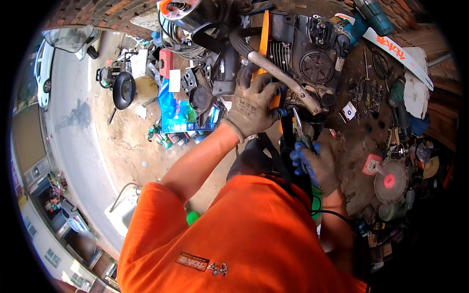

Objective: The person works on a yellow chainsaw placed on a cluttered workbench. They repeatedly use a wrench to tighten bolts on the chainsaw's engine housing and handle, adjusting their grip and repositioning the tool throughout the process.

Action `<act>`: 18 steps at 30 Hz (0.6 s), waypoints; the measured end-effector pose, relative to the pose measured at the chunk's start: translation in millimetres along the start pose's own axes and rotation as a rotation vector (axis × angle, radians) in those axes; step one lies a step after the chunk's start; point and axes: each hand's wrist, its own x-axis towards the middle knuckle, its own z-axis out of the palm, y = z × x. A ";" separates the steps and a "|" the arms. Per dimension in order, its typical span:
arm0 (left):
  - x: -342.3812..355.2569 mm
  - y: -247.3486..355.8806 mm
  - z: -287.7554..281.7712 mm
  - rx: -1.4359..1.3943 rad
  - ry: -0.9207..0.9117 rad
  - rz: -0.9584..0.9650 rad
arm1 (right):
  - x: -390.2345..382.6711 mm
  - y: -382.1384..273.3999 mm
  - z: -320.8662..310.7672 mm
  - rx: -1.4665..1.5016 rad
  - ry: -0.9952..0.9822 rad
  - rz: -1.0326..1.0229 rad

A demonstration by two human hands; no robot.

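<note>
My left hand (249,108), in a grey-brown work glove with blue fingertips, is curled over a long orange bar (264,36). The bar shows above the fingers and again beside the thumb. In my gloved right hand (318,165) is a hand tool (300,122) with a tapered metal tip and dark handle, resembling pliers. Its tip points up toward the flattened end of a grey metal tube (281,77); I cannot tell whether they touch. Beyond the hands lies a dark engine (317,67) with a round vented cover and cooling fins.
Left of the engine are a black pan (124,91), a blue bag (171,115) and coiled cable (183,49). On the right lie a screwdriver (367,93), a white-and-orange saw guide bar (398,53), a power drill (376,17) and a round fan (391,181). A road (73,132) runs along the left.
</note>
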 end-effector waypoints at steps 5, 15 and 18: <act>-0.7 0.4 -0.9 -0.029 -0.035 -0.028 | -11.6 31.4 -9.5 -0.145 0.073 -0.198; 0.5 -1.7 -1.5 -0.057 -0.047 -0.012 | -0.5 36.8 -12.8 -1.113 0.473 -0.663; 0.6 -1.3 -2.5 -0.065 -0.055 -0.002 | 2.2 44.3 -11.2 -1.128 0.524 -0.680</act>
